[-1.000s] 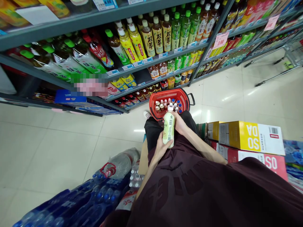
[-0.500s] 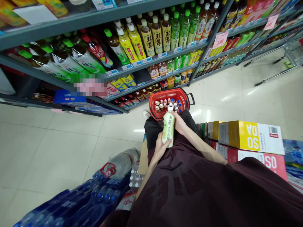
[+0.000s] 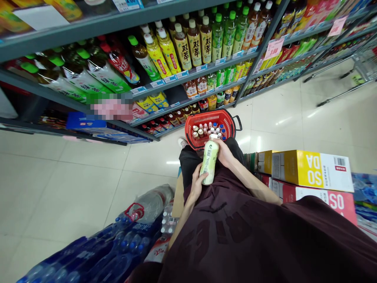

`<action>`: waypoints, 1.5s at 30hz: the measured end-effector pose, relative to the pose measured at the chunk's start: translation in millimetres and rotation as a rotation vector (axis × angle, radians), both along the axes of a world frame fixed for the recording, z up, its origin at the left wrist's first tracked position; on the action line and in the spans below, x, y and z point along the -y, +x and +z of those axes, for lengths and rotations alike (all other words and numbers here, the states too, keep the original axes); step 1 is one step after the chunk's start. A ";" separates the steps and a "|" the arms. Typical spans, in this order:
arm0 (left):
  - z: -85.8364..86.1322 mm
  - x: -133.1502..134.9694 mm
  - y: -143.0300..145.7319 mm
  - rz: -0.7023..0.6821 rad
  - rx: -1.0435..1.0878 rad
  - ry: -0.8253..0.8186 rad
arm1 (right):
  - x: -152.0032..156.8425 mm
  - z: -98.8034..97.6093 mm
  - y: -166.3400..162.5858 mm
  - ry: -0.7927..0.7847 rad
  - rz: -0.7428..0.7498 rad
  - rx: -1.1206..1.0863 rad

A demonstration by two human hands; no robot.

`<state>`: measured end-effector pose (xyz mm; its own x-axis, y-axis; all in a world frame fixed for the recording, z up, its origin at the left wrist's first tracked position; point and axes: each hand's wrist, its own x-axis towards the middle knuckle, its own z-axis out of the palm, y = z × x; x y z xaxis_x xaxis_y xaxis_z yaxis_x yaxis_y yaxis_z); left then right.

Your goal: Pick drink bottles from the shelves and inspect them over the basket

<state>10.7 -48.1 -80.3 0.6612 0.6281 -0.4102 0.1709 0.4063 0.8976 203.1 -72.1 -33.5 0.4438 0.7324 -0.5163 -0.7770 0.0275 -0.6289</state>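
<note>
bottle [image 3: 209, 159], left hand [image 3: 196, 185] below, right hand [image 3: 225, 153] above

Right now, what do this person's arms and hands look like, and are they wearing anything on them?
The left hand and the right hand are bare: no gloves, rings or watch that I can make out. The forearms are uncovered too. Higher up comes a dark maroon T-shirt with darker lettering across the front.
</note>
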 end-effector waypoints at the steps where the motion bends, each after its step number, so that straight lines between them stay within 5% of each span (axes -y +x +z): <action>1: -4.8 0.2 -1.2 0.020 0.017 -0.030 | -0.2 0.4 -0.4 0.011 0.004 -0.003; 5: -13.8 1.7 -2.6 0.064 0.083 -0.153 | -0.3 3.3 -1.1 0.073 0.034 -0.035; 11: -0.5 4.2 2.8 0.067 0.228 -0.417 | 1.1 10.4 -1.3 0.095 0.028 -0.052; 22: 2.5 0.5 -0.6 0.015 0.236 -0.579 | 2.0 3.1 -4.9 0.087 0.007 0.049; 38: -12.4 5.1 -7.5 0.078 0.182 -0.463 | -7.5 1.8 -9.5 0.083 0.009 -0.034; 45: -21.2 -6.4 -16.5 0.293 0.009 -0.307 | -12.2 -10.8 -26.1 0.021 0.044 0.116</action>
